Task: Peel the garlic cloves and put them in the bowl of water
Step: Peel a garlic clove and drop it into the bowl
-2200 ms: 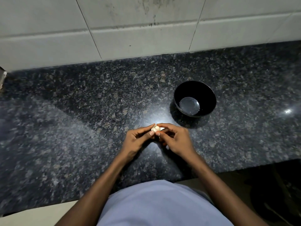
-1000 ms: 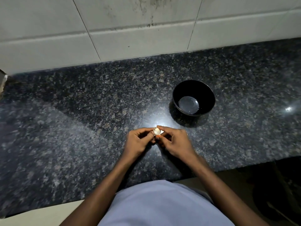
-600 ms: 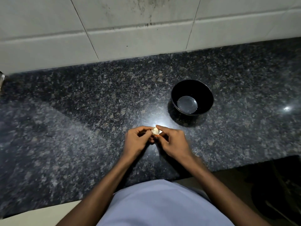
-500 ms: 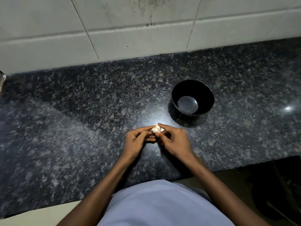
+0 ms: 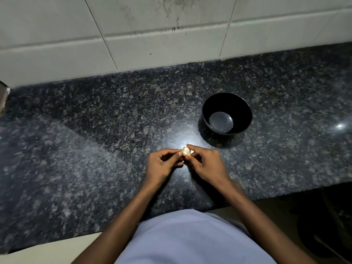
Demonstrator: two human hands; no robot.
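Observation:
A small pale garlic clove (image 5: 186,151) sits between the fingertips of both hands, just above the dark granite counter (image 5: 95,145). My left hand (image 5: 163,165) pinches it from the left with thumb and forefinger. My right hand (image 5: 206,164) pinches it from the right, its other fingers curled under. A black bowl (image 5: 242,109) with a little water at its bottom stands on the counter beyond and to the right of my hands. No cloves show in the water.
A white tiled wall (image 5: 152,35) runs along the back of the counter. The counter's front edge lies close to my body, with dark floor (image 5: 314,225) to the lower right. Something grey pokes in at the far left edge (image 5: 3,96).
My hands stay in the same spot, the fingers shifting slightly on the clove. The bowl has not moved.

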